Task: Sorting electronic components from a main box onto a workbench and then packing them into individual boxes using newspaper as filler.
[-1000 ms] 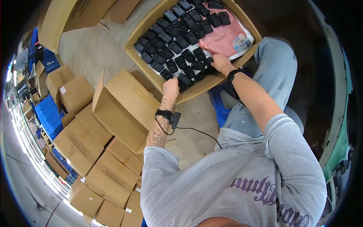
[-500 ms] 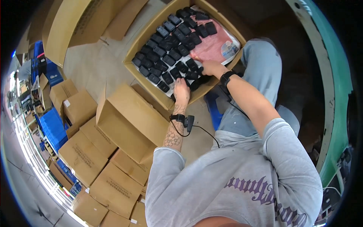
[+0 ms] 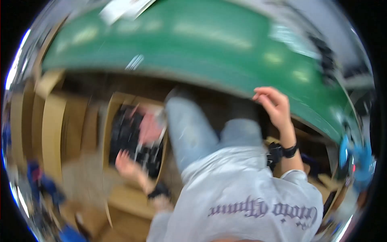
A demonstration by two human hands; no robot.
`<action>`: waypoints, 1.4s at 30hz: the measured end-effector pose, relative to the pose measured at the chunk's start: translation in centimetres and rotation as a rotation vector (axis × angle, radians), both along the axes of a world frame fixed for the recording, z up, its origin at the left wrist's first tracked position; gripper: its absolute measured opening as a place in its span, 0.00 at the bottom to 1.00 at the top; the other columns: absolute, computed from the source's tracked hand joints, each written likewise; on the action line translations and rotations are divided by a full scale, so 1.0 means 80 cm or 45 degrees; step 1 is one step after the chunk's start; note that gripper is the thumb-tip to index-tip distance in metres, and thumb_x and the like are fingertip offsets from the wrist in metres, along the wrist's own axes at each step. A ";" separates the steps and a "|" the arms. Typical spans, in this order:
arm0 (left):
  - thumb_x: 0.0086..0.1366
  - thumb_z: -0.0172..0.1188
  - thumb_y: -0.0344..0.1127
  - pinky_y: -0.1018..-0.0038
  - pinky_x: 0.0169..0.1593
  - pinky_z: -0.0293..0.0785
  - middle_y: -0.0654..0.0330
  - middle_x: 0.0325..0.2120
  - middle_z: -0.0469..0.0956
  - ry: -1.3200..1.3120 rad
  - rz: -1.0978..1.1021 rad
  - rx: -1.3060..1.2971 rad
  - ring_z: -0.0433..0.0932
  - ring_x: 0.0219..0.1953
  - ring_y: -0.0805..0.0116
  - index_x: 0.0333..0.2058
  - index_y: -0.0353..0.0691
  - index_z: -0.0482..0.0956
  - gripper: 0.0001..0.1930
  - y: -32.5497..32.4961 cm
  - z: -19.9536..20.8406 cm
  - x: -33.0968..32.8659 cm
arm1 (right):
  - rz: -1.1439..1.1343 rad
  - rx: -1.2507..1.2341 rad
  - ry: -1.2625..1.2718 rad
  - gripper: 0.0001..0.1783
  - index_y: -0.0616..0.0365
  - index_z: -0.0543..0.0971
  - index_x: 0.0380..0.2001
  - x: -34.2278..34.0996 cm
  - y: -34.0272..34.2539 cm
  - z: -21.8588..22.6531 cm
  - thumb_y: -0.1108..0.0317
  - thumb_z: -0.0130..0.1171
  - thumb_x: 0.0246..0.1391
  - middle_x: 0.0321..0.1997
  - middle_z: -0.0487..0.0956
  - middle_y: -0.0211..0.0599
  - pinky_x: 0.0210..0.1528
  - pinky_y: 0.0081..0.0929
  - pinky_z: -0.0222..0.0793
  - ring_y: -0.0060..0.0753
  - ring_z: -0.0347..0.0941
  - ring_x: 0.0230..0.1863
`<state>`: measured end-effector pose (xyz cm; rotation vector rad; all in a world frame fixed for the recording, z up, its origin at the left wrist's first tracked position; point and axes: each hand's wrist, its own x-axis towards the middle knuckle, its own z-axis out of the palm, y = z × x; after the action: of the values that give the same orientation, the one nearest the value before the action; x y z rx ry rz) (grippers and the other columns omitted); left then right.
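Observation:
A cardboard box [image 3: 106, 147] sits left of my legs. Inside are several small black plastic devices [image 3: 124, 131], too smeared to make out singly, and a pink sheet [image 3: 149, 129]. Over the near part of this box is my left hand [image 3: 130, 166], blurred, its fingers stretched and nothing visible in them. My right hand [image 3: 275, 105] is raised at the near edge of the green table [image 3: 201, 44]; its fingers are loosely bent, with the thumb apart and no object showing between them. A black strap circles each wrist.
White papers [image 3: 125, 9] and a clear plastic bag [image 3: 293, 40] lie on the green tabletop. Open cartons [image 3: 54, 133] stand to the left, and more cardboard [image 3: 131, 203] is at the lower left. Something light blue [image 3: 363, 161] shows at the far right.
The view has swung right, bringing the green table across the top. My right hand has left the box and risen to the table edge; my left hand stays over the box, fingers now stretched.

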<state>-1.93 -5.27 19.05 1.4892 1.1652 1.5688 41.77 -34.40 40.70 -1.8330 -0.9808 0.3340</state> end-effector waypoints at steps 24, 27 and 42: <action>0.62 0.59 0.27 0.67 0.36 0.77 0.56 0.31 0.82 0.630 -2.352 1.101 0.81 0.30 0.58 0.48 0.44 0.80 0.15 -0.194 0.386 0.718 | -1.210 -0.912 -0.493 0.39 0.28 0.73 0.60 0.511 -0.288 0.040 0.41 0.65 0.41 0.62 0.71 0.37 0.58 0.57 0.70 0.62 0.68 0.59; 0.66 0.56 0.31 0.66 0.38 0.77 0.54 0.33 0.82 0.702 -2.498 0.890 0.82 0.32 0.57 0.49 0.43 0.80 0.13 -0.242 0.379 0.790 | -1.019 -0.797 -0.905 0.36 0.37 0.76 0.56 0.501 -0.289 0.029 0.44 0.65 0.40 0.54 0.76 0.39 0.55 0.51 0.72 0.59 0.68 0.56; 0.41 0.68 0.74 0.55 0.63 0.66 0.33 0.57 0.68 0.919 -2.282 0.766 0.66 0.62 0.35 0.64 0.33 0.65 0.60 -0.388 0.246 1.058 | -1.124 -1.005 -0.537 0.37 0.31 0.73 0.61 0.578 -0.226 0.022 0.36 0.59 0.47 0.62 0.74 0.40 0.65 0.68 0.55 0.69 0.54 0.69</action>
<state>82.69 -36.33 38.76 2.3427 -0.6263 0.0175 87.98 -52.48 42.46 -2.9257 -0.1833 -0.2746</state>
